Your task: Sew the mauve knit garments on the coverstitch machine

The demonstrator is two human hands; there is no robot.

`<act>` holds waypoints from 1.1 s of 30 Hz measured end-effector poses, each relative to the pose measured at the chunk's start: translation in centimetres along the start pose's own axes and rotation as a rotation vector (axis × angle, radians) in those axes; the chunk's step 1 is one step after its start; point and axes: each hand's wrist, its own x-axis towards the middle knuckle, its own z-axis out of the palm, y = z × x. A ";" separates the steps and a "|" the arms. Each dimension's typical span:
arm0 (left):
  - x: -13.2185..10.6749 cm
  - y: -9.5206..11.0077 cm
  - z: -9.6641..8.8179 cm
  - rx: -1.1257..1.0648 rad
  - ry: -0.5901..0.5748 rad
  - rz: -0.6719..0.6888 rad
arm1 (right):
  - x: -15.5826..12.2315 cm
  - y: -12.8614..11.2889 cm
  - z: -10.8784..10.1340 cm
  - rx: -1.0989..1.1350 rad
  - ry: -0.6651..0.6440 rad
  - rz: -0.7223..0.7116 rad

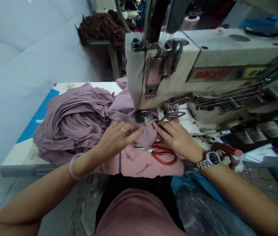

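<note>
From the head-worn view, a person sits at an industrial sewing machine (161,70), leaning over its table (28,162). The left hand (115,139) and right hand (177,139) both lie flat and relaxed on a piece of mauve cloth (139,132), neither clenched, with the fingertips of each pressing down close to the other's. The cloth runs up to the machine's presser foot (141,116), and the overhanging machine head hides part of it beyond.

A large, loose heap of mauve fabric (72,126) sits on the table left of the left hand. Just below the right hand, red-handled scissors (165,155) lie partly under the cloth, on a dusty pink panel of fabric (139,165). A red-handled tool (227,149) sits beyond the right wrist, near crumpled white paper (257,154).

A metal wristwatch (209,159) circles the right wrist, a pale bangle (72,167) the left, and a gold ring (123,129) shows on the left hand. Farther back, a pile of brown fabric scraps (104,28) sits on a stand behind the machine, near another sewing machine (119,9).
</note>
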 end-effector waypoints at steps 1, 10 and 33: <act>-0.3 0.3 0.1 0.022 0.032 0.017 | -0.4 0.2 -0.1 0.003 0.008 -0.024; -0.9 1.6 -0.7 0.029 -0.140 -0.169 | 0.2 -1.5 -0.8 -0.008 0.040 -0.007; 0.0 3.3 0.1 -0.006 -0.098 -0.260 | 1.5 -5.3 0.9 0.100 0.130 0.298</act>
